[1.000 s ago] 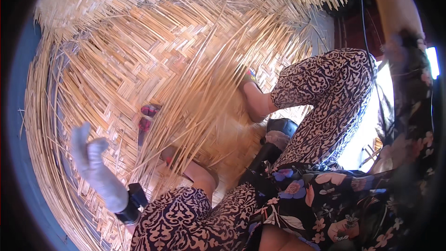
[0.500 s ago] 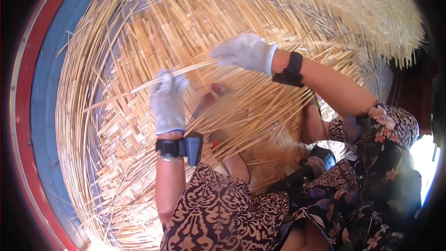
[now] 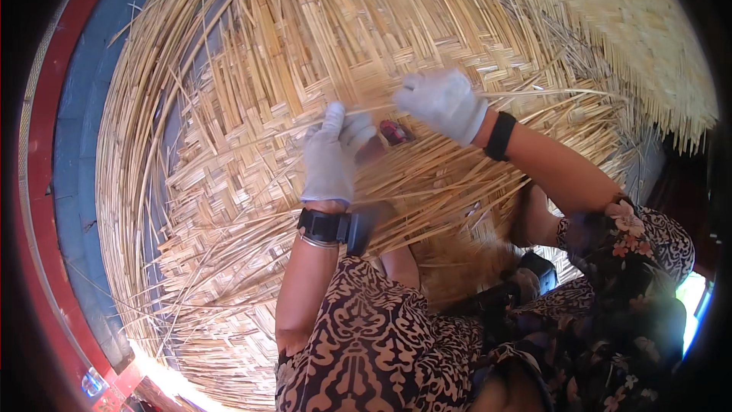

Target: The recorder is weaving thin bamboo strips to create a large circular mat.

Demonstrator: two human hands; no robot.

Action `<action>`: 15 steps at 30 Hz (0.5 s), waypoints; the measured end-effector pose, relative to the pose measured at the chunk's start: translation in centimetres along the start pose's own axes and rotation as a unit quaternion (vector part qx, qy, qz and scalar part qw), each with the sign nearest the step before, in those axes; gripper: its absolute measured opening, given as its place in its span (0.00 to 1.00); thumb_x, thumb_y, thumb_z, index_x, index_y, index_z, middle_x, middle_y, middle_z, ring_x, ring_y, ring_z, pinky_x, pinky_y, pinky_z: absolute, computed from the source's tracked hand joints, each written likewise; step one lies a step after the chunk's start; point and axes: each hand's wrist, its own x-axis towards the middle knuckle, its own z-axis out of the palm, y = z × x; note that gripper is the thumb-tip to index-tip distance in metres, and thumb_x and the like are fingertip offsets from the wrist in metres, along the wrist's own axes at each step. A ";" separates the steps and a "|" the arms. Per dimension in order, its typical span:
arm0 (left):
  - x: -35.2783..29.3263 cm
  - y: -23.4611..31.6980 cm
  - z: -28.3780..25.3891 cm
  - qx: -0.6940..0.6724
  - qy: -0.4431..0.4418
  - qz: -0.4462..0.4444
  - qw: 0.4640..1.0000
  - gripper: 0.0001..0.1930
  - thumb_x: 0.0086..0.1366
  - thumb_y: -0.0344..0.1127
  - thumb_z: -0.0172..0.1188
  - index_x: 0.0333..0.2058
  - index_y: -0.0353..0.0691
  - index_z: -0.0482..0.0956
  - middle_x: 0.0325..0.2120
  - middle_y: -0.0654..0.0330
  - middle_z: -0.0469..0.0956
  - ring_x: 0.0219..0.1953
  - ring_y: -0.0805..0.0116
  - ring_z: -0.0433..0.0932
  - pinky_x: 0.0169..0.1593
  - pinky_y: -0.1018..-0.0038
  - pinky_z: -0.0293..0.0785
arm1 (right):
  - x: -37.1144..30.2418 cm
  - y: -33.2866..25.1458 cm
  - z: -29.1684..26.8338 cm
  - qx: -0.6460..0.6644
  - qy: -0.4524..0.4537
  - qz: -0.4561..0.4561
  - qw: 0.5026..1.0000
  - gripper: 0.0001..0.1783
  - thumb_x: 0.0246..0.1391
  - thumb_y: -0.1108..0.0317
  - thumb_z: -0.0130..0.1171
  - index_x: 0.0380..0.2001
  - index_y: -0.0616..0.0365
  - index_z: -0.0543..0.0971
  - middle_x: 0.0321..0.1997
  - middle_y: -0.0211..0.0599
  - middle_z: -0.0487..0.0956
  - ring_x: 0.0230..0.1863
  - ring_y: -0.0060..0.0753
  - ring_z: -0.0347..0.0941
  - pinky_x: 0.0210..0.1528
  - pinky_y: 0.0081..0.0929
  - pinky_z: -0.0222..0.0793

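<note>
A thin pale reed strip (image 3: pixel 267 135) runs slantwise through both my hands above a woven reed mat (image 3: pixel 229 183). My left hand (image 3: pixel 328 156), in a whitish work glove, is closed on the strip, its fingers partly blurred. To the right and a little farther off, my gloved right hand (image 3: pixel 442 105) is curled in a fist round the strip. A small dark red object (image 3: pixel 395 132) lies below and between the hands; its kind is unclear. Loose reeds (image 3: pixel 450 175) spread over the mat under my right hand.
Long unwoven reeds (image 3: pixel 130 145) curve along the mat's left side, by a blue surface (image 3: pixel 80 160) with a red border (image 3: pixel 38 145). Another woven mat (image 3: pixel 625 23) stands at the far right. Patterned cloth (image 3: pixel 366 328) covers my legs at the near edge.
My left hand has moved right and my right hand slightly right and nearer, its fingers now curled. The strip has shifted right with them. The whole view has turned a little.
</note>
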 end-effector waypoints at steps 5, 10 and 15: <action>-0.7 -1.9 -0.2 -0.004 0.020 0.043 0.999 0.10 0.63 0.32 0.53 0.41 0.34 0.71 0.33 0.53 0.77 0.31 0.65 0.78 0.34 0.73 0.78 | -2.7 0.2 3.0 0.232 0.100 0.080 0.964 0.05 0.37 0.63 0.60 0.19 0.49 0.75 0.23 0.32 0.71 0.25 0.35 0.71 0.28 0.32 0.68; -1.4 -2.1 -0.3 0.041 0.064 0.095 0.993 0.08 0.63 0.31 0.53 0.39 0.37 0.73 0.31 0.55 0.78 0.28 0.68 0.78 0.30 0.74 0.78 | -2.3 -1.1 1.5 0.011 -0.014 0.015 1.000 0.06 0.41 0.61 0.60 0.21 0.49 0.76 0.26 0.31 0.74 0.29 0.35 0.73 0.31 0.31 0.67; -1.5 -2.1 0.0 0.038 0.083 0.116 0.989 0.08 0.61 0.31 0.54 0.38 0.37 0.73 0.28 0.58 0.77 0.25 0.74 0.76 0.26 0.81 0.73 | -2.1 -0.7 1.6 0.157 -0.049 0.082 0.983 0.07 0.44 0.63 0.59 0.21 0.52 0.76 0.23 0.32 0.76 0.26 0.36 0.74 0.28 0.30 0.68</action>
